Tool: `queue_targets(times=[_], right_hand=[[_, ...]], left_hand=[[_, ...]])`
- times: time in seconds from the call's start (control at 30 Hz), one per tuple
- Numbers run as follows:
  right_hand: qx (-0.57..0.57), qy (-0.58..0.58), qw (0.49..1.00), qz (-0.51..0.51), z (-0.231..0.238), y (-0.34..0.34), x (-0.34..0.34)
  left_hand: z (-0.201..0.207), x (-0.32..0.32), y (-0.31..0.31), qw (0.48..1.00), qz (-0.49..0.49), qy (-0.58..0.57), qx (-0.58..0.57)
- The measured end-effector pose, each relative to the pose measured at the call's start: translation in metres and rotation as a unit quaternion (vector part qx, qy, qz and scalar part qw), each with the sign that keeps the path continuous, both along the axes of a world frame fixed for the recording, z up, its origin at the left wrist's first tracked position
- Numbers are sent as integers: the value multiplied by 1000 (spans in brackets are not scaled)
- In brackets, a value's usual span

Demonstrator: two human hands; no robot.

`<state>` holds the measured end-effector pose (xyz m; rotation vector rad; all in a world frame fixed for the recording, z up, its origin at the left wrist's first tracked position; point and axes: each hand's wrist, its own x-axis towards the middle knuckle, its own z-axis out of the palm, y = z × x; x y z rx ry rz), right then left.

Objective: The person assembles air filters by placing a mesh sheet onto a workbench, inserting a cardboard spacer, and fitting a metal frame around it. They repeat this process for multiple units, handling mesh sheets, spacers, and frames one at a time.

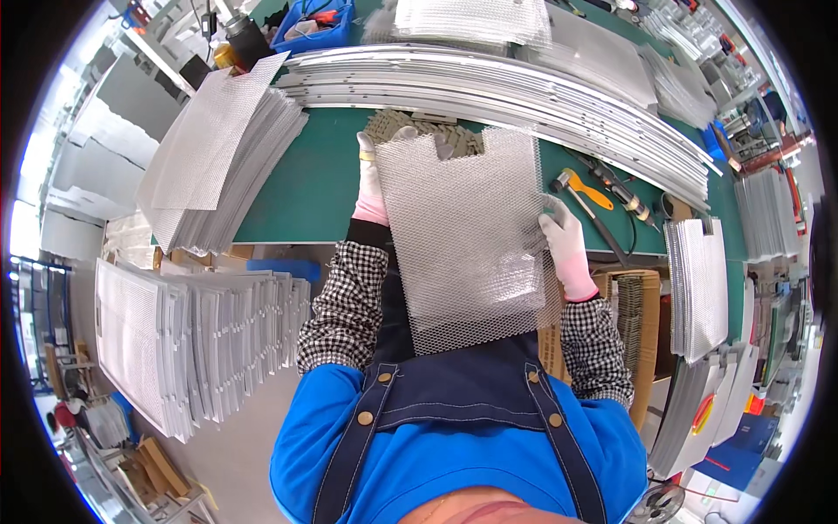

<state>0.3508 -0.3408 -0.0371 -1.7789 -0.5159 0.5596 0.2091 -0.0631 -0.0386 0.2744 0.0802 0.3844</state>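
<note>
A silvery metal mesh sheet with a notch in its top edge is held up in front of my body. My left hand, in a white glove with a pink cuff, grips its upper left edge. The fingers of my right hand, gloved the same way, close on its right edge. Along the bottom and right a mesh border sticks out, perhaps from a second sheet underneath; I cannot tell. Behind its top lies a pile of small beige-grey pieces on the green table, partly hidden by the sheet.
Mesh sheets are stacked at the table's left and right. Long metal strips cross the back. A hammer, an orange-handled tool and a power screwdriver lie right. Framed panels stand lower left, a cardboard box lower right.
</note>
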Motion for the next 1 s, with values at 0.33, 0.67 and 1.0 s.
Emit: queue_targets(times=[0.33,0.67,1.0], right_hand=[[-95,-367,925,-12,-4,-1,2],[121,87,963,225,23,4,-27],[133,94,965,207,32,8,-47]], left_hand=[[11,-4,1,991,53,7,125],[88,-61,56,913,318,99,235],[85,-79,59,818,446,89,351]])
